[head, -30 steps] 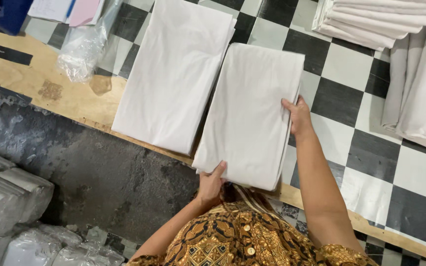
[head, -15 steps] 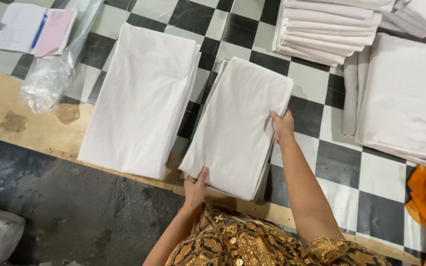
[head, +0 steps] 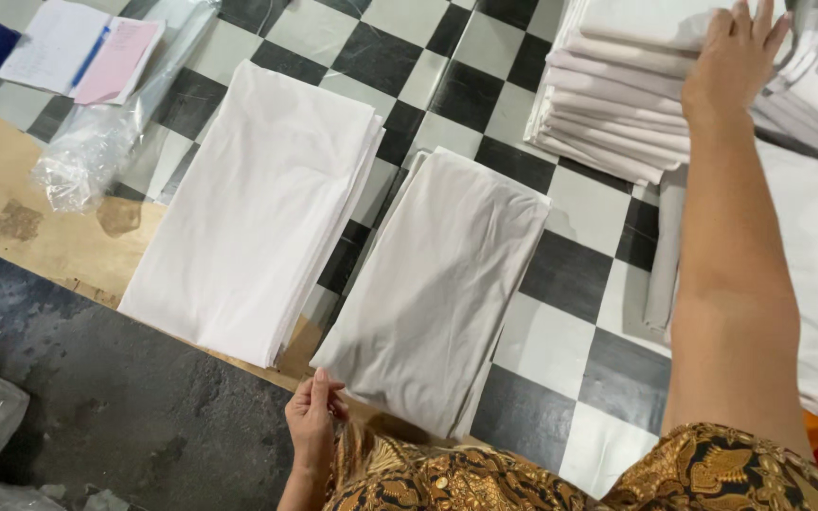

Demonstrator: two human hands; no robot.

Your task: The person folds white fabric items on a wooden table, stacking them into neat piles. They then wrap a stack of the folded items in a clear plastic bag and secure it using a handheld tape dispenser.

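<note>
Where the view starts nearest the body, the left hand [head: 312, 416] sits at the table's front edge, fingers loosely curled and pinching the near corner of a folded pale grey cloth rectangle [head: 437, 289] that lies flat on the board. Just to its left, apart by a narrow gap, lies a thicker folded white cloth bundle [head: 262, 208], its near end overhanging the edge. Farther off, the right hand [head: 733, 59] is stretched out, fingers spread flat on top of a tall stack of folded white cloths [head: 617, 104]; whether it grips a layer cannot be told.

Risk, as judged: a one-handed pull on the top layer could drag the stack askew, and the overhanging bundle could slide off.

The surface is a black-and-white chequered tabletop [head: 560, 274] with a bare wooden margin [head: 40, 241]; crumpled clear plastic [head: 87, 161] and pink and white papers [head: 82, 57] lie far left. Below is dark grey concrete floor [head: 115, 397].
</note>
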